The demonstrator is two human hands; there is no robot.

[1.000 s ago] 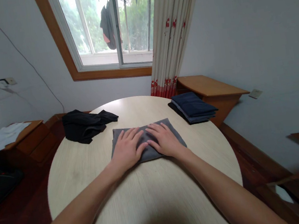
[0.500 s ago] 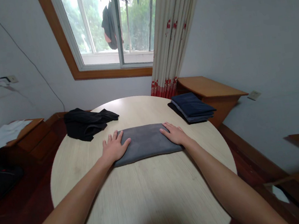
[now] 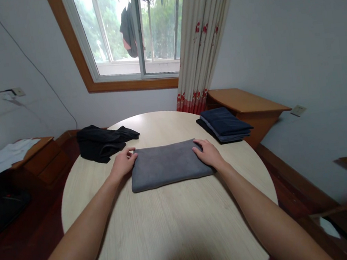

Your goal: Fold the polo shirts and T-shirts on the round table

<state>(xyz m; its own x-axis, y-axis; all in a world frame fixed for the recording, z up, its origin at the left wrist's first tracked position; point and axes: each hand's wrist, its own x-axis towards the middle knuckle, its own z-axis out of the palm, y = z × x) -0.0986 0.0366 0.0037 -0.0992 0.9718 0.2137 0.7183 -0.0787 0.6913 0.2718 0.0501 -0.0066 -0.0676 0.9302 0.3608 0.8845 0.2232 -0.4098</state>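
A grey garment [image 3: 168, 164], folded into a flat rectangle, lies across the middle of the round table [image 3: 166, 220]. My left hand [image 3: 124, 162] is curled at its far left corner, thumb on top and fingertips at the edge. At the far right corner my right hand [image 3: 207, 153] has the cloth between thumb and bent fingers. Both hands grip the garment, which still rests on the tabletop. Its kind does not show in this fold.
A crumpled black garment [image 3: 103, 141] lies at the table's far left. On the far right sits a stack of folded dark clothes [image 3: 225, 123]. Behind that stands a wooden desk [image 3: 249, 102] by the curtain [image 3: 203, 45]. White cloth [image 3: 10, 153] covers a low cabinet on the left.
Both hands lay flat on the grey garment before. My left hand has slid outward to the left corner, and the fingers of both hands have curled onto the far corners.
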